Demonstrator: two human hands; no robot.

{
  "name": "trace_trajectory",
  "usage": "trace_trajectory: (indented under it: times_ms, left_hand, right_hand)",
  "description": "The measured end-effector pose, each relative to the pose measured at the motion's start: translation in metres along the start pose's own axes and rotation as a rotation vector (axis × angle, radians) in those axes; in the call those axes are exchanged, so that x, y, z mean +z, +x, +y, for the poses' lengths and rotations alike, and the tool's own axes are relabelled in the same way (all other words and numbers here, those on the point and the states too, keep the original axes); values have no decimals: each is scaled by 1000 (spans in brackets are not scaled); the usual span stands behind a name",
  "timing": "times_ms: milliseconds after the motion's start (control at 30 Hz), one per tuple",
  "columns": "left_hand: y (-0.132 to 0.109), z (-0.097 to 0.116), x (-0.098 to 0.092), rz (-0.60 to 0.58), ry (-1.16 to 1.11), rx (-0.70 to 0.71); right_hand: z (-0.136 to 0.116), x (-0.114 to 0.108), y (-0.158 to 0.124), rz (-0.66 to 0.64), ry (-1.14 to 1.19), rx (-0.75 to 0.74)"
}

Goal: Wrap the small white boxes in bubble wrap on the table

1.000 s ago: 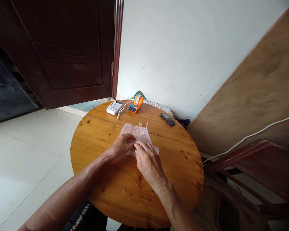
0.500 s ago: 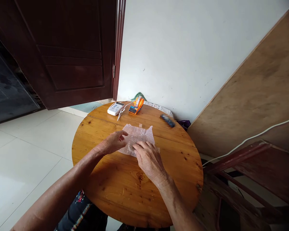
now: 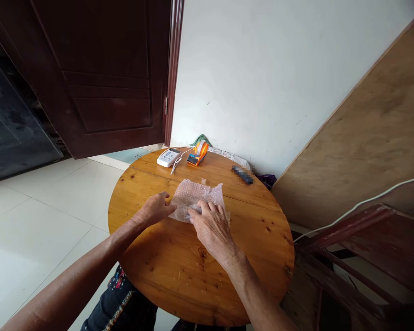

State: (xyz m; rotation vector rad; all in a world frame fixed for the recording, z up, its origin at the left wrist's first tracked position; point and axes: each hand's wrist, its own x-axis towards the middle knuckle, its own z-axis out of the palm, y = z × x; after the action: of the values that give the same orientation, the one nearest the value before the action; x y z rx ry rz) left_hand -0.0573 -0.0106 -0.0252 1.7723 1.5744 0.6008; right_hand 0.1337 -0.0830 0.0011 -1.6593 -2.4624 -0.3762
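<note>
A sheet of clear bubble wrap [image 3: 196,195] lies on the round wooden table [image 3: 179,271]. My right hand [image 3: 210,225] rests on the sheet's near edge, fingers spread and pressing it down. My left hand [image 3: 156,209] sits at the sheet's left corner, its fingertips closed on that edge. Whatever may lie under the wrap is hidden.
At the table's far edge stand a white device [image 3: 168,157] with a white cable, an orange tape dispenser [image 3: 198,153] and a dark blurred object [image 3: 242,174]. A dark door [image 3: 100,78] stands open at left. A leaning wooden board [image 3: 365,124] and wooden furniture [image 3: 359,257] crowd the right.
My left hand has slid left from the middle of the bubble wrap to its left corner. The right hand has flattened onto the sheet, which now lies more spread out.
</note>
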Motion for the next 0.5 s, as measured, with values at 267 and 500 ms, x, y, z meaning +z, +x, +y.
trace_trajectory:
  times_ms: [267, 500]
  left_hand:
    - [-5, 4, 11, -148, -443, -146]
    - [-9, 25, 25, -224, -813, -18]
  right_hand:
    - [-1, -1, 0, -4, -9, 1]
    - [-1, 0, 1, -1, 23, 21]
